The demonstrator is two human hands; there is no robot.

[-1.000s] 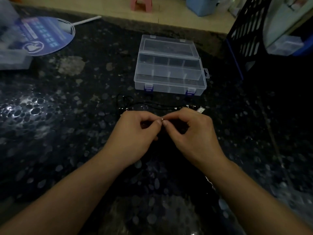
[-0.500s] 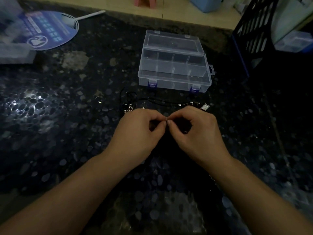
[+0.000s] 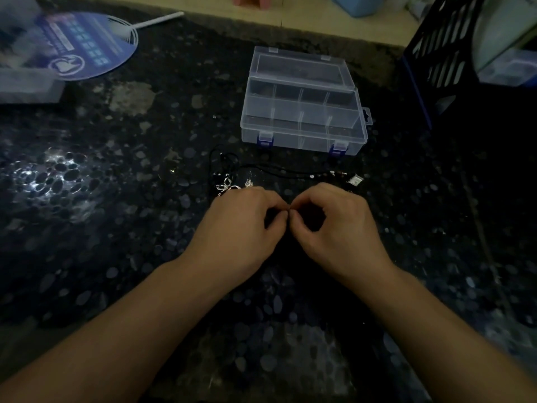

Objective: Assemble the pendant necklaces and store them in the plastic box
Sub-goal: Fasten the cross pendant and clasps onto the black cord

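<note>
Left hand [image 3: 244, 225] and right hand [image 3: 334, 225] pinch a tiny, unidentifiable fitting between them; assembly likely underway, clear compartmented plastic box [image 3: 302, 112] awaiting.

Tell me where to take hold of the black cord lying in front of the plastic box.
Pinch the black cord at its bare straight middle, coming from above. It lies flat on the dark table, so only a fingertip grip suits it; the left end is tangled, and the right end carries small fittings.
</note>
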